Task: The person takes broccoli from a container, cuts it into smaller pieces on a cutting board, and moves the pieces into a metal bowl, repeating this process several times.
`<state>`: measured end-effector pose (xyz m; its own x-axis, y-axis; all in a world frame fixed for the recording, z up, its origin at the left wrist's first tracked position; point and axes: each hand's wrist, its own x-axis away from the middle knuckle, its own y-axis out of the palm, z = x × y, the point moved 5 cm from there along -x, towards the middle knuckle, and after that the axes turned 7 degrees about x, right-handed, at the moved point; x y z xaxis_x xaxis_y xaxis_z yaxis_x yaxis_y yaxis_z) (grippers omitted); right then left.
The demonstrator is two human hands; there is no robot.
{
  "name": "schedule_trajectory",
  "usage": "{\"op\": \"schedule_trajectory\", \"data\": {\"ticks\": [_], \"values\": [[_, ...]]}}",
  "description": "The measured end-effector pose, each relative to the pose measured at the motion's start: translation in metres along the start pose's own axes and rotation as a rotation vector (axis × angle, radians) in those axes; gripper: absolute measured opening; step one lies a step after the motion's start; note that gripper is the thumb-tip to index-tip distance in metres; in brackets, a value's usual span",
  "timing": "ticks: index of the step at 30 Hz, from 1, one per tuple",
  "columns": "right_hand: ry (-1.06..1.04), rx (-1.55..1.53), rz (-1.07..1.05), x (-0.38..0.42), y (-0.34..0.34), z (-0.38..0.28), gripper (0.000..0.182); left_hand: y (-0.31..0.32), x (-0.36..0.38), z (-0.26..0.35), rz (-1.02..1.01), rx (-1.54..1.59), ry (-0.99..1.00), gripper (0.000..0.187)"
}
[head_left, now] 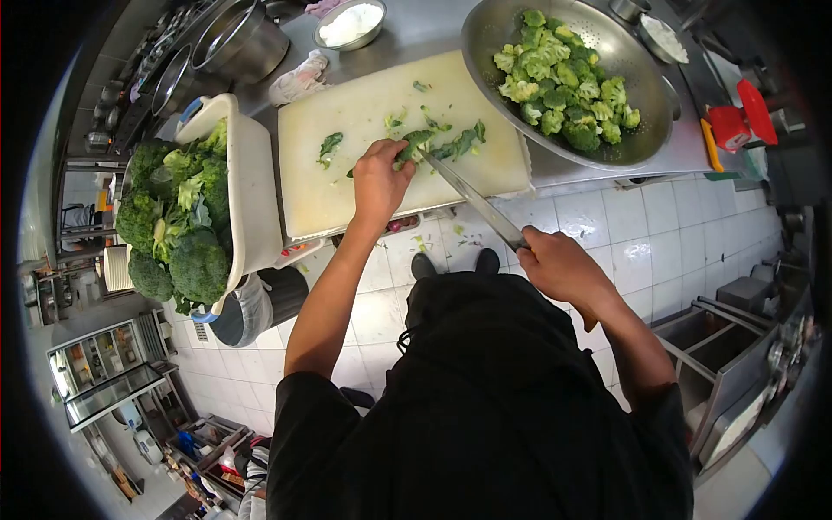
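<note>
My left hand (382, 178) is closed on a piece of broccoli (416, 146) at the middle of the white cutting board (316, 195). In my right hand (559, 264) is the handle of a long kitchen knife (477, 201). Its blade slants up and left, and the tip reaches the broccoli beside my left fingertips. Loose broccoli leaves (330, 146) and small scraps lie about on the board. Part of the broccoli is hidden behind my left fingers.
A white tub (256, 186) heaped with broccoli heads (199, 264) stands left of the board. At the right, a steel colander (646, 74) holds cut florets (563, 78). Behind are a bowl of white stuff (351, 23), a crumpled cloth (299, 78) and steel pots (241, 39).
</note>
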<state>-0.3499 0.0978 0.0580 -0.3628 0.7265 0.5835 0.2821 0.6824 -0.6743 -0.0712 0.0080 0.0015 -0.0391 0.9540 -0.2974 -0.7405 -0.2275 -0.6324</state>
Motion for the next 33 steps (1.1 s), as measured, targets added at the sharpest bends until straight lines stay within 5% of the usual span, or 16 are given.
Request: {"op": "schedule_trajectory", "data": {"ticks": [9,20,23,28,33], "values": [[0.063,0.044,-0.113,-0.025,-0.008,-0.031,0.025,0.000,0.001,-0.010,-0.009,0.024,0.030,0.031],[-0.102,0.513,0.190,-0.028,-0.029,-0.036,0.030,-0.033,-0.062,-0.010,-0.614,-0.002,0.120,0.033],[-0.107,0.445,0.187,-0.029,-0.028,-0.031,0.030,-0.037,-0.075,-0.016,-0.610,0.140,0.103,0.030],[-0.115,0.383,0.221,-0.017,-0.022,-0.019,0.027,-0.026,-0.063,0.007,-0.704,-0.001,0.163,0.062],[-0.017,0.292,0.139,0.022,-0.018,0.001,0.025,-0.001,-0.055,0.017,-0.750,-0.260,0.298,0.059]]}}
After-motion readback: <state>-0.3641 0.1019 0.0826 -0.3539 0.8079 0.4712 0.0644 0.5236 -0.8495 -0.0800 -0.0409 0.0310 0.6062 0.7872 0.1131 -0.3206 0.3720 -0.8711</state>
